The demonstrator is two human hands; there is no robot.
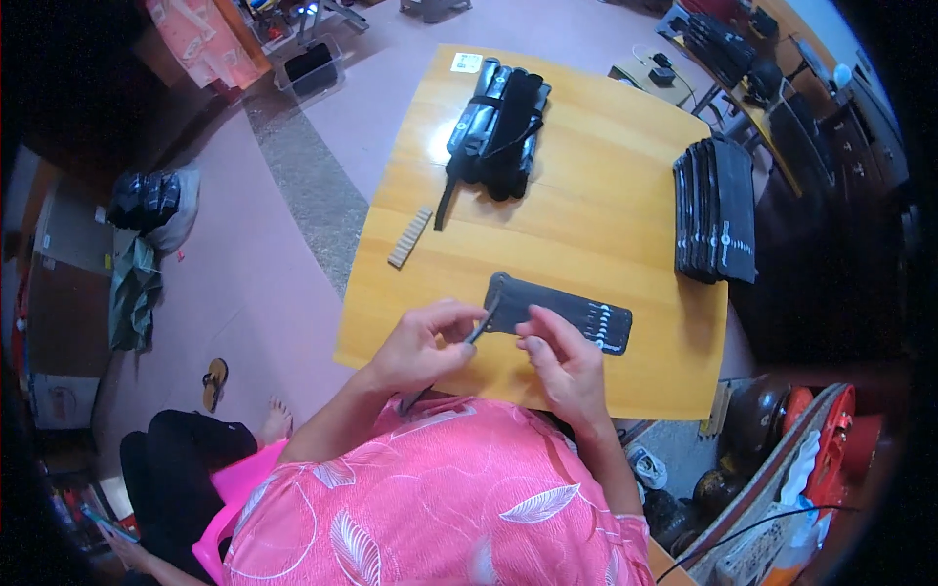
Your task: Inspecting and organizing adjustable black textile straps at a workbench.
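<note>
A thin dark strap (480, 330) runs between the thumb and fingers of my left hand (425, 344). Its upper end reaches the left end of a flat black pouch (552, 308), and its lower end trails toward my lap. The pouch lies on the yellow wooden table (586, 234), with white printed marks at its right end. Just over the pouch's near edge is my right hand (567, 368), thumb and fingertips drawn close together. Whatever lies between those fingertips is too small to make out.
A ridged tan strip (409, 237) lies at the table's left. Beyond it sits a strapped bundle of black pouches (496, 132). A stack of similar pouches (715, 210) stands at the right edge. A seated person's leg (191, 459) and a pink chair (234, 498) are at lower left.
</note>
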